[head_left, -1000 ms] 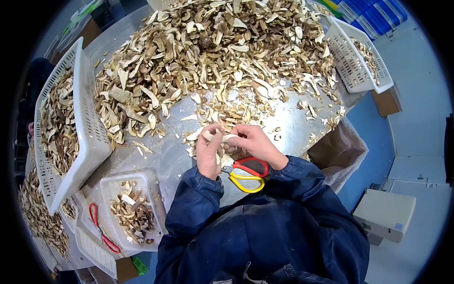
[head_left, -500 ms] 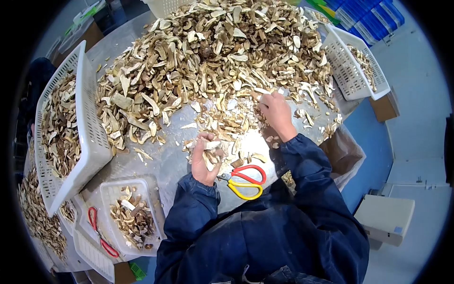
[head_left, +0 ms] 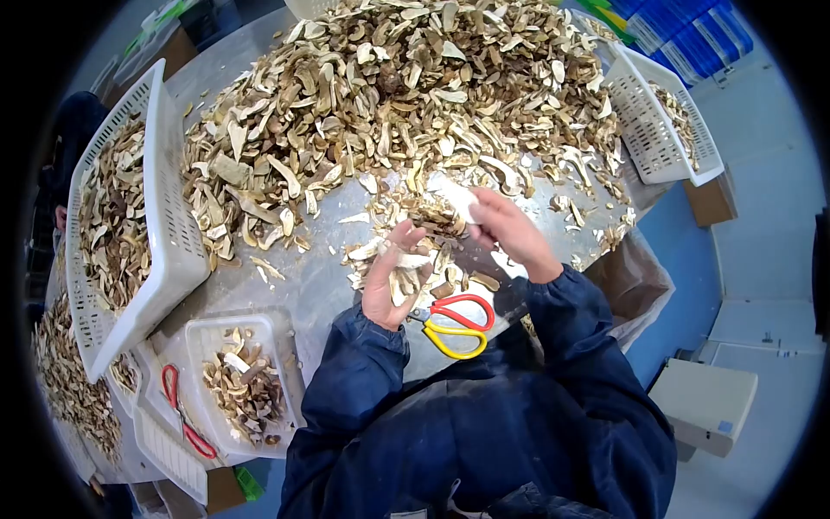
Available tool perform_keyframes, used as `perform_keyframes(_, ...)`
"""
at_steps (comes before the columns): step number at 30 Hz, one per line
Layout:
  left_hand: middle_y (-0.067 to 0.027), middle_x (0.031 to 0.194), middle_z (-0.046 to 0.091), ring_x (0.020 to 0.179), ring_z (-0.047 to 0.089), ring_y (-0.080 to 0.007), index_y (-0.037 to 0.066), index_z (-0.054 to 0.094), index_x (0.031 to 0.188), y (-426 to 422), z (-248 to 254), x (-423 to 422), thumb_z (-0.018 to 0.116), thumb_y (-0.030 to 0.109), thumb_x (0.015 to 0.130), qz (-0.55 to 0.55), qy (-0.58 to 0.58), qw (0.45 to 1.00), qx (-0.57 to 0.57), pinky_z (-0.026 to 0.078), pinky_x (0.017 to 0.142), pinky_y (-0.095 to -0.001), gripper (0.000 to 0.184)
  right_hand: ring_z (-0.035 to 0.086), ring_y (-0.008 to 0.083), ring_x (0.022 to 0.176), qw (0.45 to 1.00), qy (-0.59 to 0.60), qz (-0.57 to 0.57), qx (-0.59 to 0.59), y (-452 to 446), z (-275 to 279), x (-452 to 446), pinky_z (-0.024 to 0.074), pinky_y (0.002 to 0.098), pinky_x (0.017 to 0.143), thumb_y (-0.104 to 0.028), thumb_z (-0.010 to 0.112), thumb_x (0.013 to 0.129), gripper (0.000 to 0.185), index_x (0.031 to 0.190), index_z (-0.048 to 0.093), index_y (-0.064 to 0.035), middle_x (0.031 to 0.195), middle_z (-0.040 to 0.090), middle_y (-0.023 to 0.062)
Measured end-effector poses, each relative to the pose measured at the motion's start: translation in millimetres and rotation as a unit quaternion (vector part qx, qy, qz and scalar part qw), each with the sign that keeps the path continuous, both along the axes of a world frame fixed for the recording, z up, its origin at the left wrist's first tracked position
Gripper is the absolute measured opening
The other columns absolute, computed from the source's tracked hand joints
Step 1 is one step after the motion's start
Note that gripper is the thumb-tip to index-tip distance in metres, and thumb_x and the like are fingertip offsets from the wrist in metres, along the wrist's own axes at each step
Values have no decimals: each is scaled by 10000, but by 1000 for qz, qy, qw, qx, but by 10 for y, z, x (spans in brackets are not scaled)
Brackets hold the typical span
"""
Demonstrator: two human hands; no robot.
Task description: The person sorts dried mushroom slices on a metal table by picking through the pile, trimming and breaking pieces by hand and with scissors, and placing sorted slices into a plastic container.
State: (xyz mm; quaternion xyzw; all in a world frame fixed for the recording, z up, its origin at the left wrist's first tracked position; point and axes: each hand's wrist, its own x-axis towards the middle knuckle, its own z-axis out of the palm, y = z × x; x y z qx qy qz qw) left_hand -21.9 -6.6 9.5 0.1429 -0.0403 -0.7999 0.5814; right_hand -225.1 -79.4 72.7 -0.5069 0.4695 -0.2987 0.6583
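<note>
My left hand [head_left: 391, 278] is palm up with its fingers curled around pale dried mushroom slices [head_left: 410, 260]. To its right, my right hand [head_left: 512, 229] pinches a large white mushroom slice [head_left: 456, 197] between thumb and fingers, over the small heap of loose slices and crumbs. Below the hands lie scissors [head_left: 454, 330] with one red and one yellow handle, their blades partly hidden near the left wrist. The big pile of dried mushroom slices [head_left: 389, 104] rises just beyond both hands on the metal table [head_left: 324, 259].
A white perforated basket [head_left: 169, 221] of slices leans at left. Below it are a clear plastic tub [head_left: 281, 363] holding slices and red-handled scissors [head_left: 181, 411]. Another white basket [head_left: 640, 125] stands at right, above a lined bag [head_left: 644, 281]. Part of a person [head_left: 73, 138] shows at far left.
My right hand has drawn back from the pile's edge toward me and now holds a large white slice. My left hand has shifted slightly right, still with slices. The view has shifted a little.
</note>
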Motion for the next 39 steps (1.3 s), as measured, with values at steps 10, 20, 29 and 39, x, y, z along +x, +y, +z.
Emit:
perform_keyframes(10, -105, 1123, 582, 994, 592, -177, 20, 411, 1297, 4, 89, 32, 581, 111, 835, -96, -149, 982, -65, 505, 813, -296, 501, 437, 48, 418, 977, 145, 147, 43, 319, 217, 154, 338, 207, 402, -204, 570, 879, 229, 766, 618, -11, 534, 546, -12)
perform_keyframes(20, -132, 1172, 521, 1006, 584, -224, 34, 476, 1124, 8, 150, 78, 631, 199, 800, -131, -94, 981, -111, 512, 826, -323, 396, 421, 35, 416, 974, 47, 210, 74, 400, 162, 75, 309, 193, 405, -249, 579, 887, 261, 779, 662, -27, 476, 508, -27)
perform_keyframes(29, -161, 1125, 539, 1007, 589, -271, 39, 497, 1091, 35, 88, 33, 622, 203, 811, -89, -33, 991, -93, 499, 870, -370, 348, 413, 40, 418, 969, -21, 244, 30, 365, 125, 89, 320, 198, 434, -211, 555, 905, 267, 786, 653, 7, 456, 486, -19)
perform_keyframes(39, -144, 1100, 547, 1001, 593, -270, 55, 503, 1081, 56, 31, 40, 596, 170, 819, -60, -5, 996, -64, 511, 855, -386, 301, 434, 58, 406, 959, -90, 262, 67, 318, 81, 155, 339, 204, 434, -193, 551, 906, 263, 791, 645, 25, 469, 495, 3)
